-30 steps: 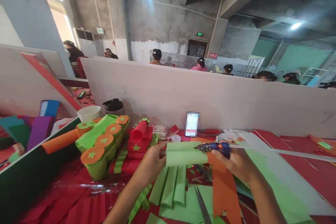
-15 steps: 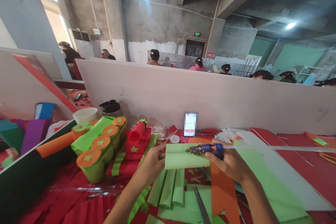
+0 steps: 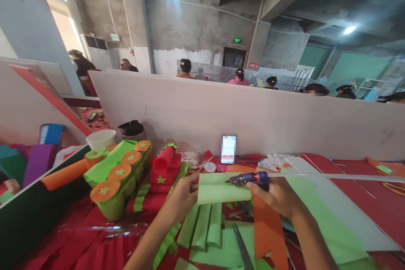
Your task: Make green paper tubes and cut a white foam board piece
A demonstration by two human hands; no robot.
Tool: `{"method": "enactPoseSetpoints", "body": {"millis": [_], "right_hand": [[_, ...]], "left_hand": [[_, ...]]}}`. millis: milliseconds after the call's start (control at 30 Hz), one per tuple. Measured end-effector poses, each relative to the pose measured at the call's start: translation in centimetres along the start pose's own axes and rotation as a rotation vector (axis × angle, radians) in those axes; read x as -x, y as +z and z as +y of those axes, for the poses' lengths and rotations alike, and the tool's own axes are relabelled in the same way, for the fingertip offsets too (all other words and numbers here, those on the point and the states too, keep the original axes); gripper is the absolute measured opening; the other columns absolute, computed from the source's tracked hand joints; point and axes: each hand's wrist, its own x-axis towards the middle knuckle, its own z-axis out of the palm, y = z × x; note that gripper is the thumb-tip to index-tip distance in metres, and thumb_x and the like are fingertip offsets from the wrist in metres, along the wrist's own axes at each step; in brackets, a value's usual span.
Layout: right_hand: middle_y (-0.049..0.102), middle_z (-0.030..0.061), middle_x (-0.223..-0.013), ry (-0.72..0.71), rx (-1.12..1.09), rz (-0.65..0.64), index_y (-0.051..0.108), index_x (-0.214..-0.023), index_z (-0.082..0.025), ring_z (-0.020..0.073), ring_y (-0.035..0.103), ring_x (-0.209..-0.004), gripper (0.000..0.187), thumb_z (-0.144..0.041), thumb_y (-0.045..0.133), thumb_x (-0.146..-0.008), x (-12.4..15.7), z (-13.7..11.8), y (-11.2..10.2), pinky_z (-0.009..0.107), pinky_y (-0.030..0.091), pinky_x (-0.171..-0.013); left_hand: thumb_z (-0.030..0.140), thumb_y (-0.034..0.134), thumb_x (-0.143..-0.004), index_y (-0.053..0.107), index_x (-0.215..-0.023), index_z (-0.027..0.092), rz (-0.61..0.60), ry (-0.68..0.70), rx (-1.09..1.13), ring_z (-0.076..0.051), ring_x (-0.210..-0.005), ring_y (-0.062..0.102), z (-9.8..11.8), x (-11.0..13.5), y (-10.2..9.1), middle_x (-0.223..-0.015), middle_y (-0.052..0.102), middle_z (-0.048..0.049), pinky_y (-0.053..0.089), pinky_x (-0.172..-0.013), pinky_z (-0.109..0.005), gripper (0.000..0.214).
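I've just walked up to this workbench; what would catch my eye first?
Probably the dark blue glue gun at centre, held in the right hand, its nozzle at the curled pale green paper that the left hand grips. Then, to the left, the row of green paper cylinders with star-marked orange tops. Behind the hands, a lit phone stands before the pale partition.
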Motion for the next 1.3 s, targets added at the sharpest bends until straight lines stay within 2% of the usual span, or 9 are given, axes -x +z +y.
{"method": "enactPoseSetpoints", "body": {"millis": [133, 333, 433, 600, 833, 1133, 1300], "right_hand": [[0.064, 0.0007, -0.075, -0.005, 0.007, -0.003, 0.058, -0.076, -0.023, 0.0203, 0.06, -0.07, 0.033, -0.051, 0.05, -0.092, 0.0, 0.1, 0.0, 0.032, 0.044, -0.067], [0.066, 0.0011, -0.07, 0.063, 0.092, 0.041, 0.059, -0.077, -0.024, 0.0221, 0.061, -0.068, 0.033, -0.051, 0.048, -0.091, 0.4, 2.3, -0.9, 0.033, 0.044, -0.065], [0.065, 0.001, -0.069, 0.059, 0.1, 0.048, 0.058, -0.075, -0.024, 0.0217, 0.061, -0.066, 0.034, -0.051, 0.047, -0.091, 0.4, 2.1, -1.0, 0.033, 0.044, -0.063], [0.069, 0.0013, -0.078, 0.04, 0.061, 0.028, 0.063, -0.081, -0.024, 0.0216, 0.063, -0.074, 0.031, -0.051, 0.05, -0.091, 0.2, 1.3, -0.9, 0.032, 0.045, -0.068], [0.063, 0.0003, -0.065, 0.08, 0.157, 0.048, 0.059, -0.07, -0.023, 0.0205, 0.058, -0.063, 0.042, -0.055, 0.045, -0.092, 0.6, 3.0, -1.4, 0.031, 0.042, -0.063], [0.06, -0.0014, -0.061, 0.077, 0.131, 0.059, 0.058, -0.067, -0.023, 0.019, 0.055, -0.06, 0.04, -0.054, 0.047, -0.091, 0.7, 2.8, -1.4, 0.029, 0.04, -0.059], [0.059, -0.0016, -0.061, 0.065, 0.124, 0.064, 0.055, -0.067, -0.023, 0.018, 0.054, -0.059, 0.04, -0.053, 0.047, -0.092, 0.7, 3.0, -1.3, 0.029, 0.039, -0.059]], "left_hand": [[0.028, 0.074, -0.076, 0.064, -0.12, 0.013, 0.001, -0.002, 0.01, -0.028, -0.086, 0.072, -0.1, -0.1, 0.0, -0.093, 0.077, -0.0101, 0.055, -0.074, -0.033, 0.048], [0.028, 0.073, -0.077, 0.064, -0.122, 0.012, 0.015, 0.015, 0.007, -0.027, -0.083, 0.072, -0.1, -0.1, -0.3, -0.095, 0.077, -0.0108, 0.054, -0.067, -0.029, 0.048], [0.028, 0.073, -0.078, 0.063, -0.124, 0.012, 0.017, 0.013, 0.004, -0.026, -0.082, 0.072, 0.1, 0.0, -0.2, -0.094, 0.077, -0.0109, 0.052, -0.063, -0.027, 0.049], [0.028, 0.074, -0.077, 0.064, -0.123, 0.012, 0.009, 0.011, 0.008, -0.026, -0.083, 0.072, 0.0, -0.2, -0.2, -0.096, 0.077, -0.0109, 0.054, -0.067, -0.028, 0.049], [0.025, 0.075, -0.075, 0.064, -0.122, 0.012, 0.051, 0.026, -0.01, -0.025, -0.078, 0.073, -0.5, -0.2, -0.7, -0.094, 0.077, -0.0098, 0.054, -0.061, -0.025, 0.05], [0.024, 0.075, -0.075, 0.067, -0.12, 0.013, 0.053, 0.035, -0.016, -0.026, -0.084, 0.072, -0.3, -0.2, -0.6, -0.095, 0.077, -0.0092, 0.054, -0.064, -0.026, 0.047], [0.02, 0.073, -0.077, 0.064, -0.124, 0.013, 0.035, 0.038, -0.021, -0.025, -0.08, 0.072, -0.7, -0.2, -0.8, -0.094, 0.077, -0.0088, 0.053, -0.061, -0.025, 0.048]]}}
